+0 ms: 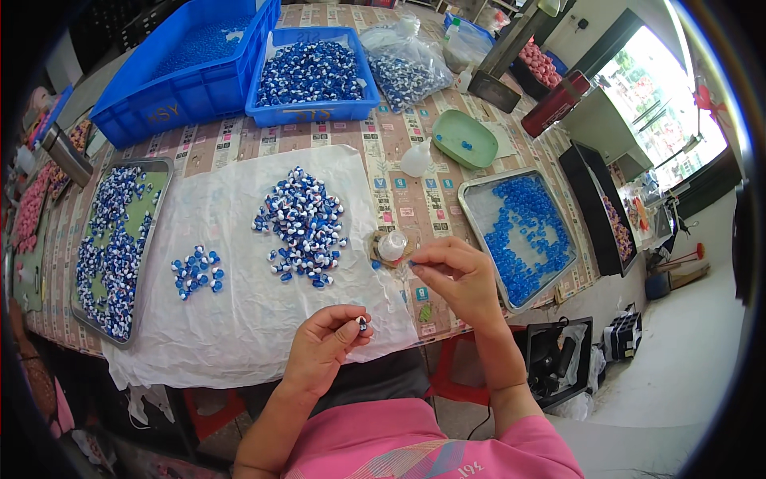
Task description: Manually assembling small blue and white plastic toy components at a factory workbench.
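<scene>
My left hand (327, 345) is closed at the near edge of the white sheet, thumb and fingers pinching a small dark-and-white piece (362, 324). To its right, my right hand (461, 278) is raised over the table with thumb and forefinger pinched on a tiny blue bead (412, 263), partly hidden by the fingertips. Just beyond those fingertips stands a small clear container (392, 244) on a brownish base. A heap of blue-and-white pieces (302, 219) lies on the white sheet (215, 335), with a smaller cluster of blue pieces (197, 273) to its left.
At the right is a metal tray of blue beads (523, 231); at the left, a tray of blue-and-white pieces (112, 247). Farther back are blue bins (313, 112), a plastic bag of pieces (405, 68), a green dish (463, 136), a white bottle (416, 160) and a red flask (556, 104).
</scene>
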Demonstrator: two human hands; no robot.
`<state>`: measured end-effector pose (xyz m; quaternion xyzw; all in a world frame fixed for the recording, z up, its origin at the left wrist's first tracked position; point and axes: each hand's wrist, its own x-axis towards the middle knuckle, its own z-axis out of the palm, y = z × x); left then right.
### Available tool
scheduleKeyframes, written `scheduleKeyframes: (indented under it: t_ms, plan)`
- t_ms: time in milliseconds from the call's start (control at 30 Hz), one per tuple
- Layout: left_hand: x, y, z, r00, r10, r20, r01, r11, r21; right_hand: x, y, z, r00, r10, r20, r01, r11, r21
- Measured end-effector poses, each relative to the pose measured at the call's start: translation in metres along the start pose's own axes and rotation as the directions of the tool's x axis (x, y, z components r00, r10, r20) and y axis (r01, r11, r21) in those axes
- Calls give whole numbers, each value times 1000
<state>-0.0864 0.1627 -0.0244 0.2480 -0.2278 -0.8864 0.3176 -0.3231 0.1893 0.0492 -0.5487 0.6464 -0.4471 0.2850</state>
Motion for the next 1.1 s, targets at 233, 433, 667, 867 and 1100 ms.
scheduleKeyframes:
  t_ms: [233, 433, 667, 867, 1100]
  plan:
    - [-6, 7, -6, 1000, 5, 19, -5, 1000, 2, 31, -15, 11, 988, -146, -46, 128, 950, -284]
    - [-11, 14, -9, 1000, -6, 17, 6, 1000, 1, 42, -16, 24, 982, -190, 13, 179, 899, -399]
    - [-12, 16, -13, 1000, -8, 15, 8, 1000, -3, 41, -20, 28, 975, -219, 29, 212, 885, -414]
    - [-9, 15, -15, 1000, 14, 6, -14, 1000, -25, 17, -29, 37, 948, -317, 44, 314, 896, -314]
    - [-6, 10, -20, 999, -8, 34, 10, 999, -37, -21, -26, 55, 958, -217, 187, 237, 967, -92]
